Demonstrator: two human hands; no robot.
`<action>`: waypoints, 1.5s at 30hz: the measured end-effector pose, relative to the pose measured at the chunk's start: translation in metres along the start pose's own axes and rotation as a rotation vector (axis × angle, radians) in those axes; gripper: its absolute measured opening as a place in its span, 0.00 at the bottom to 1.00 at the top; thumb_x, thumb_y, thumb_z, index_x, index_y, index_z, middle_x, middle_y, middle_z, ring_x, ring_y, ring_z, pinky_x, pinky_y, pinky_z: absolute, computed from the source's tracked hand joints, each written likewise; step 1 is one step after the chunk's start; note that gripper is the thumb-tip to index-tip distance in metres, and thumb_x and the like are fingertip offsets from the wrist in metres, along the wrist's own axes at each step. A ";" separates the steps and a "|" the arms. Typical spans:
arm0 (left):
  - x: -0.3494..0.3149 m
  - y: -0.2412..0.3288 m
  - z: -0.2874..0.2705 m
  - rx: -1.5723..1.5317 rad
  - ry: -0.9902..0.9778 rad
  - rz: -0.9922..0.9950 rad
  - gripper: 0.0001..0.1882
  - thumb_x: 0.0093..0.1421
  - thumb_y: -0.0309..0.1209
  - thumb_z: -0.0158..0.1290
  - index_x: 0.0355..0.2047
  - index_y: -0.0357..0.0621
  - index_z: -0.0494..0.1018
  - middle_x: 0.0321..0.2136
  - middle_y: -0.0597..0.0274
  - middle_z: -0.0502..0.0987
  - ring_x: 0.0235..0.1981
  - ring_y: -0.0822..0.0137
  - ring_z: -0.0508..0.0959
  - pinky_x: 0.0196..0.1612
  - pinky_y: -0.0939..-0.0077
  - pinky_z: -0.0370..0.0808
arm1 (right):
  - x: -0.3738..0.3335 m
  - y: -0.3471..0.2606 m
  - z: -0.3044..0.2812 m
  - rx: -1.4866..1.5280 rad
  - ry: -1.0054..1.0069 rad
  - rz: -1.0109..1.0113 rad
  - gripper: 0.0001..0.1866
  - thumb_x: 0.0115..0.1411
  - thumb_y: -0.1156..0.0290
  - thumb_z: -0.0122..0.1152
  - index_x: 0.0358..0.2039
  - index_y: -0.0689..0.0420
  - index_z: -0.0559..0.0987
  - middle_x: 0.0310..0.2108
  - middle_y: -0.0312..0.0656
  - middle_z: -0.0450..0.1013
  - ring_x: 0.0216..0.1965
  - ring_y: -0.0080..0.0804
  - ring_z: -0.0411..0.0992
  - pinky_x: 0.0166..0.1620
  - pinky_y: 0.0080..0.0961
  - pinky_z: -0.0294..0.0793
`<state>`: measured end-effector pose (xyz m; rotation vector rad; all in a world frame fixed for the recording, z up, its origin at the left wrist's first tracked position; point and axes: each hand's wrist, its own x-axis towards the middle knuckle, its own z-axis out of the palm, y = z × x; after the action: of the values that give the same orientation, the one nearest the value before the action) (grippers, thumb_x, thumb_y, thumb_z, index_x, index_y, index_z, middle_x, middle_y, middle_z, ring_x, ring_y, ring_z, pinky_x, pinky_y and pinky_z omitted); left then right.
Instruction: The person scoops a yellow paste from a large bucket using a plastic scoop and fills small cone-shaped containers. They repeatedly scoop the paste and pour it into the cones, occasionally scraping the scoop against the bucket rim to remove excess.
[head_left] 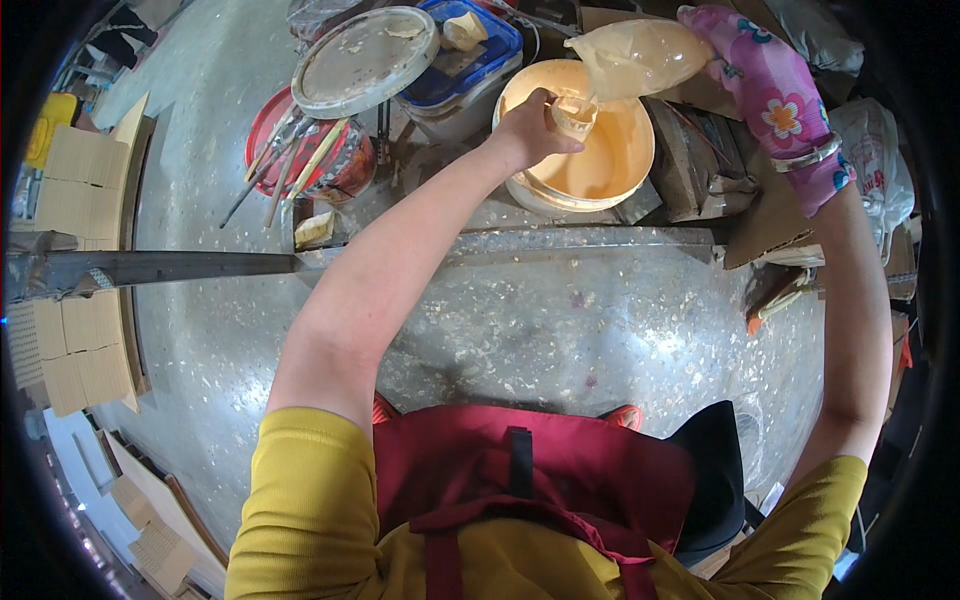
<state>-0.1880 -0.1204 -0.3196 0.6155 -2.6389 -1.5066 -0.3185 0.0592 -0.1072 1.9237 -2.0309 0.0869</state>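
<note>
My left hand [540, 135] reaches over the rim of a round white bucket [643, 172] and grips a small, pale, cream-coated cup [575, 118]. The bucket's inner wall and the contents [590, 165] are pale orange-cream. My right forearm wears a pink floral oversleeve [765, 95] with a pale band round it. At its far end, a bulging, translucent, cream-coloured plastic bag or covering [645, 58] extends left over the bucket's back rim, its tip just above the cup. My right hand [700, 45] is covered there and its fingers cannot be made out.
Left of the bucket stand a blue-rimmed tub [450, 115] and a red paint-smeared bucket [345, 170] with brushes [300, 160] and a round lid [365, 62]. A metal bar [180, 263] runs at left. Cardboard [775, 215] lies at right, beside a white plastic bag [875, 150].
</note>
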 end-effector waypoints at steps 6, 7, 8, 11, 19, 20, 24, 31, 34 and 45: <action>0.000 -0.002 0.003 0.015 0.002 -0.012 0.47 0.42 0.45 0.68 0.56 0.34 0.59 0.42 0.51 0.74 0.45 0.57 0.76 0.50 0.71 0.71 | 0.005 -0.007 -0.005 -0.053 0.001 -0.020 0.16 0.54 0.77 0.55 0.45 0.63 0.75 0.41 0.49 0.74 0.42 0.42 0.75 0.44 0.28 0.76; 0.000 -0.001 0.004 0.002 -0.001 -0.009 0.47 0.42 0.45 0.68 0.56 0.34 0.59 0.42 0.51 0.74 0.45 0.57 0.76 0.50 0.71 0.71 | 0.006 -0.005 -0.005 -0.066 0.002 -0.044 0.16 0.54 0.76 0.56 0.45 0.62 0.75 0.41 0.49 0.74 0.42 0.42 0.75 0.44 0.28 0.76; 0.000 0.000 0.004 -0.011 -0.005 -0.006 0.47 0.42 0.45 0.68 0.56 0.34 0.59 0.42 0.51 0.74 0.45 0.57 0.76 0.50 0.71 0.71 | 0.006 -0.003 -0.006 -0.079 0.002 -0.068 0.16 0.54 0.76 0.56 0.45 0.62 0.75 0.41 0.49 0.74 0.42 0.42 0.75 0.44 0.28 0.76; -0.001 -0.004 0.005 -0.006 0.010 -0.005 0.47 0.42 0.45 0.68 0.56 0.34 0.59 0.42 0.51 0.74 0.45 0.57 0.76 0.49 0.71 0.71 | 0.008 -0.026 -0.012 -0.069 0.016 0.031 0.16 0.55 0.75 0.56 0.45 0.62 0.74 0.41 0.48 0.75 0.41 0.41 0.75 0.44 0.27 0.76; 0.003 -0.008 0.010 -0.078 0.009 0.047 0.48 0.43 0.44 0.68 0.58 0.34 0.57 0.42 0.50 0.75 0.46 0.57 0.75 0.52 0.71 0.70 | 0.010 -0.026 -0.008 0.045 0.001 0.254 0.14 0.57 0.73 0.55 0.44 0.62 0.76 0.42 0.47 0.75 0.41 0.41 0.75 0.45 0.27 0.76; 0.004 -0.010 0.011 -0.102 0.005 0.057 0.48 0.43 0.43 0.68 0.58 0.34 0.57 0.43 0.50 0.75 0.46 0.57 0.75 0.52 0.71 0.69 | 0.008 -0.019 -0.004 -0.039 0.005 0.176 0.14 0.57 0.73 0.55 0.44 0.62 0.76 0.42 0.47 0.75 0.41 0.41 0.75 0.45 0.27 0.76; 0.004 -0.009 0.012 -0.163 -0.030 0.059 0.49 0.42 0.42 0.68 0.59 0.33 0.56 0.46 0.48 0.74 0.50 0.57 0.74 0.54 0.72 0.68 | 0.004 -0.010 0.005 -0.152 0.023 0.076 0.13 0.57 0.73 0.54 0.43 0.62 0.77 0.42 0.47 0.75 0.41 0.41 0.75 0.45 0.27 0.75; 0.002 -0.005 0.010 -0.269 -0.050 0.068 0.48 0.42 0.38 0.69 0.59 0.32 0.57 0.49 0.48 0.73 0.52 0.59 0.72 0.57 0.73 0.66 | 0.004 -0.007 0.010 -0.219 0.047 0.027 0.13 0.58 0.73 0.54 0.43 0.62 0.77 0.43 0.48 0.75 0.42 0.42 0.75 0.46 0.27 0.75; 0.000 0.000 0.008 -0.315 -0.055 0.074 0.46 0.42 0.35 0.69 0.58 0.33 0.58 0.50 0.50 0.73 0.52 0.60 0.72 0.58 0.73 0.66 | 0.007 -0.011 0.004 -0.191 0.044 0.016 0.13 0.58 0.73 0.54 0.43 0.62 0.77 0.43 0.48 0.75 0.42 0.42 0.75 0.46 0.27 0.75; -0.001 -0.003 0.010 -0.350 -0.033 0.118 0.39 0.44 0.33 0.67 0.56 0.36 0.63 0.50 0.52 0.73 0.52 0.60 0.73 0.57 0.72 0.66 | 0.016 -0.032 -0.011 -0.109 0.028 0.009 0.13 0.57 0.73 0.54 0.43 0.60 0.78 0.44 0.49 0.75 0.44 0.43 0.75 0.48 0.29 0.75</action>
<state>-0.1882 -0.1138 -0.3273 0.4014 -2.2995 -1.8890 -0.2853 0.0442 -0.0986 1.8374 -1.9842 0.0052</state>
